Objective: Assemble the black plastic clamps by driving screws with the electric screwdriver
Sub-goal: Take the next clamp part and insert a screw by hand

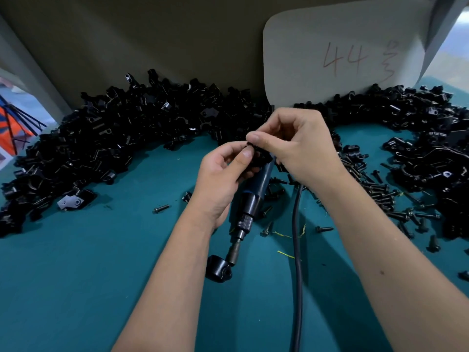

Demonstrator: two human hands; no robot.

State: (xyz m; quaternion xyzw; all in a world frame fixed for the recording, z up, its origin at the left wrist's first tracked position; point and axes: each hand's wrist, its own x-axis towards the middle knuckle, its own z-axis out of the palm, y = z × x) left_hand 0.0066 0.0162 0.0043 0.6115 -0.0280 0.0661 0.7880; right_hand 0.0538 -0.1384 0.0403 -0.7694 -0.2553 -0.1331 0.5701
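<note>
Both hands meet above the middle of the teal table. My left hand (223,171) and my right hand (294,143) pinch one small black plastic clamp (257,153) between their fingertips; most of it is hidden by the fingers. Below them the blue and black electric screwdriver (253,201) lies on the table, its bit end pointing toward me. The bit touches a finished black clamp (218,269). Its black cable (297,250) runs down toward me.
A large heap of black clamp parts (106,138) curves along the back from left to right (418,115). Loose black screws (380,194) lie scattered at the right, one screw (161,209) at the left. A grey card marked 44 (342,54) leans against the back wall.
</note>
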